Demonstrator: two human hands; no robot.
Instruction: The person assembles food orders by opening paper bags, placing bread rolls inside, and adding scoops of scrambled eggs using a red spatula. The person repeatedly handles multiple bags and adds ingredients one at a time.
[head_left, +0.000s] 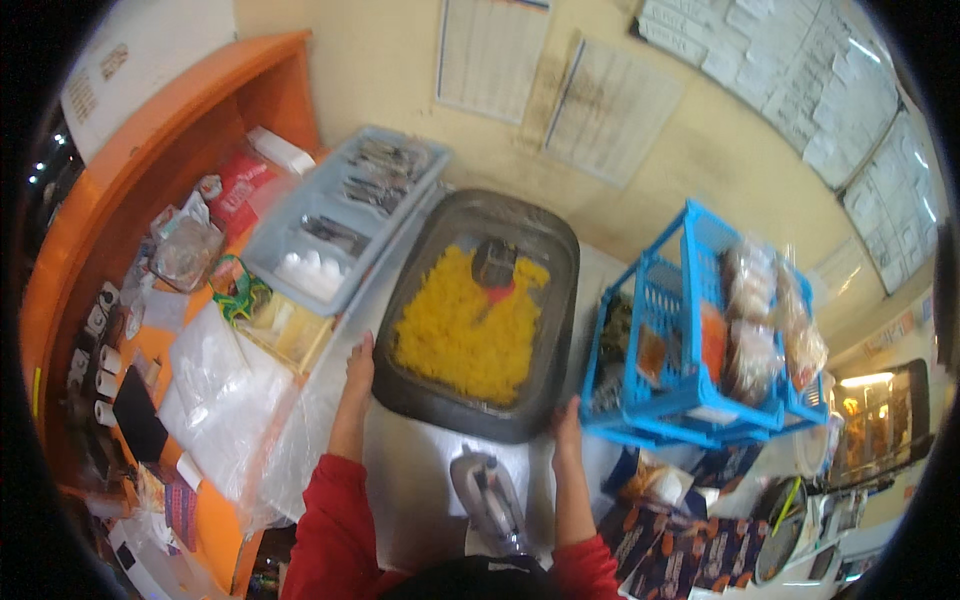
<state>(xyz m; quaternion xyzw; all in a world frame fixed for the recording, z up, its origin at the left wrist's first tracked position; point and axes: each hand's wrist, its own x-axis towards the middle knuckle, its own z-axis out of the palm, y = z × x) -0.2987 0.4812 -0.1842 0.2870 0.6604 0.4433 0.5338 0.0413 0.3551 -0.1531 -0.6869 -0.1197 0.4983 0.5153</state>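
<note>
A large dark oval-cornered pan [555,340] rests on the metal counter in the middle. Yellow rice-like food [460,340] covers much of its bottom. A dark scoop [494,262] with a red part lies on the food near the far end. At the pan's near left side is my left hand [361,362], closed against its edge. My right hand [567,418] grips the near right corner, its fingers partly hidden by the pan. Between my forearms lies a grey metallic tool [487,495] with a looped handle, apart from both hands.
A grey divided tray [300,225] with cutlery stands left of the pan. Blue plastic baskets [690,385] with bagged food stand close on the right. Clear plastic bags [225,390] lie at left by an orange shelf [165,120]. Behind is a wall [395,60].
</note>
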